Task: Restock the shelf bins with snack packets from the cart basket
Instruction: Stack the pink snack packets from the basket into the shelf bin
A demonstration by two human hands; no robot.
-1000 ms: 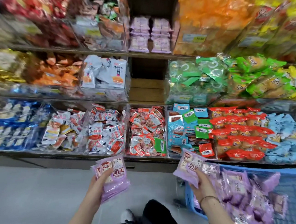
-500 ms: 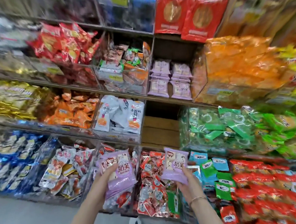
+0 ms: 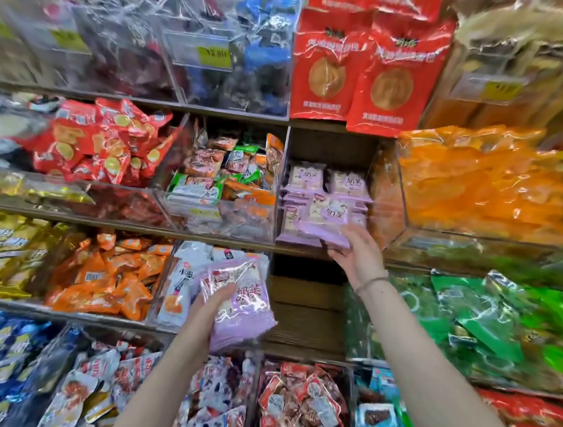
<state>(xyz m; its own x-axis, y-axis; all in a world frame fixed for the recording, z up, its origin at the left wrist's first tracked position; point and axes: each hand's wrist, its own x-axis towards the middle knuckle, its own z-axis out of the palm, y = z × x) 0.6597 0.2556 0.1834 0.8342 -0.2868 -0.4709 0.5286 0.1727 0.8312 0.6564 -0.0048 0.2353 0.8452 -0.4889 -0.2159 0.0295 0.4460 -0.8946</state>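
Observation:
My right hand (image 3: 358,253) holds a purple snack packet (image 3: 330,220) up at the front of the shelf bin (image 3: 329,147) where matching purple packets (image 3: 308,177) are stacked in rows. My left hand (image 3: 208,310) grips a bundle of purple packets (image 3: 241,304) lower down, in front of the white-packet bin. The cart basket is out of view.
Clear bins of red (image 3: 104,138), orange (image 3: 107,276), green (image 3: 483,315) and mixed packets (image 3: 223,174) fill the shelves all around. Tall red bags (image 3: 359,73) stand above the purple bin. An empty wooden slot (image 3: 305,299) lies below it.
My view has tilted up from the basket to the shelves. My right hand has risen with its packet to the purple bin. My left hand has lifted its bundle too.

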